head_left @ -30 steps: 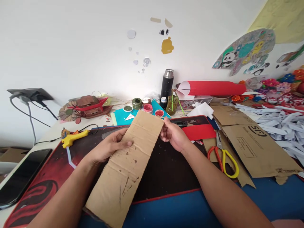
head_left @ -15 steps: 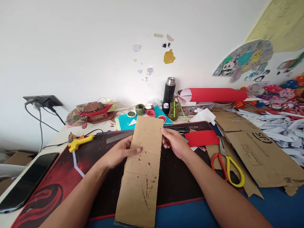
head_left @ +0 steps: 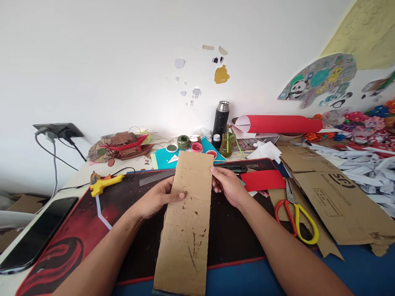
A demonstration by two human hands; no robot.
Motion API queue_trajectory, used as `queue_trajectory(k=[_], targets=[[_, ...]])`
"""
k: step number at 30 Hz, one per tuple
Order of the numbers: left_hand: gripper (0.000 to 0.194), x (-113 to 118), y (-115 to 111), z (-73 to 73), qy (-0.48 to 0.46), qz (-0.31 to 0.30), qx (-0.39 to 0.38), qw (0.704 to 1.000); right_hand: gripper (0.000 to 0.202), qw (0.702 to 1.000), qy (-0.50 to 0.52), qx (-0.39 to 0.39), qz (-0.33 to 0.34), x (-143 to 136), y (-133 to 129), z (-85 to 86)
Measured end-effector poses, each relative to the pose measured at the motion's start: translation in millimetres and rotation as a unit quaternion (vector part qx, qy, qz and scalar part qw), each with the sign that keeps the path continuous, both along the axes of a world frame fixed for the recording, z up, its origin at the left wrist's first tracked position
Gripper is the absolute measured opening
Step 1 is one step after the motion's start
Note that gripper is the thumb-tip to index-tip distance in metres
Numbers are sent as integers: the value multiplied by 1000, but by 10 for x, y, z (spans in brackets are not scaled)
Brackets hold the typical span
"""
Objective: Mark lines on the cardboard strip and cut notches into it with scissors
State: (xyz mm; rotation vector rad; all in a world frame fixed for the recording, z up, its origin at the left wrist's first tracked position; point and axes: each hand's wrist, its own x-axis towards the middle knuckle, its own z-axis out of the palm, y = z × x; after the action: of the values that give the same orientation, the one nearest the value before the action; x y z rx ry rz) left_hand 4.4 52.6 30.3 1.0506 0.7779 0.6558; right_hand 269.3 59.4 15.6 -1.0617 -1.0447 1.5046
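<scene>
A long strip of brown cardboard (head_left: 185,230), marked with dark stains and scratches, is held up in front of me over the mat. My left hand (head_left: 160,198) grips its left edge, thumb on the front face and fingers behind. At the upper right edge, my right hand (head_left: 226,183) pinches the strip between thumb and fingers. Below lies a black and red desk mat (head_left: 237,234). Behind the strip, a metal ruler (head_left: 154,178) rests on the mat, partly hidden.
On the left are a yellow glue gun (head_left: 106,184) and a phone (head_left: 37,234). Scissors (head_left: 298,222) and flattened cardboard (head_left: 345,205) lie at the right. Paint jars (head_left: 183,142), a black thermos (head_left: 221,119) and a red paper roll (head_left: 280,123) stand along the wall.
The strip's lower end has shifted slightly to the right in view. Both hands keep the same hold, and the whole view has moved a little.
</scene>
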Motion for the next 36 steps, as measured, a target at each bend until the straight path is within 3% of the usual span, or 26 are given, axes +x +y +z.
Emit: queue_trajectory(k=[19, 21, 24, 29, 32, 36], targets=[[52, 14, 4, 12, -23, 25, -1, 999, 68, 1000, 5, -3, 4, -9, -11, -13], [50, 10, 28, 20, -44, 67, -9, 997, 68, 1000, 7, -8, 10, -13, -15, -17], [48, -29, 106, 11, -91, 183, -7, 979, 70, 1000, 6, -13, 27, -26, -22, -10], [32, -116, 280, -44, -167, 400, 8, 901, 75, 999, 9, -16, 39, -59, -33, -23], [36, -126, 336, -51, -201, 454, 8, 868, 81, 998, 13, -1, 58, -61, -43, -32], [39, -109, 349, -7, -228, 483, -2, 845, 82, 995, 14, 20, 100, -47, -66, -7]])
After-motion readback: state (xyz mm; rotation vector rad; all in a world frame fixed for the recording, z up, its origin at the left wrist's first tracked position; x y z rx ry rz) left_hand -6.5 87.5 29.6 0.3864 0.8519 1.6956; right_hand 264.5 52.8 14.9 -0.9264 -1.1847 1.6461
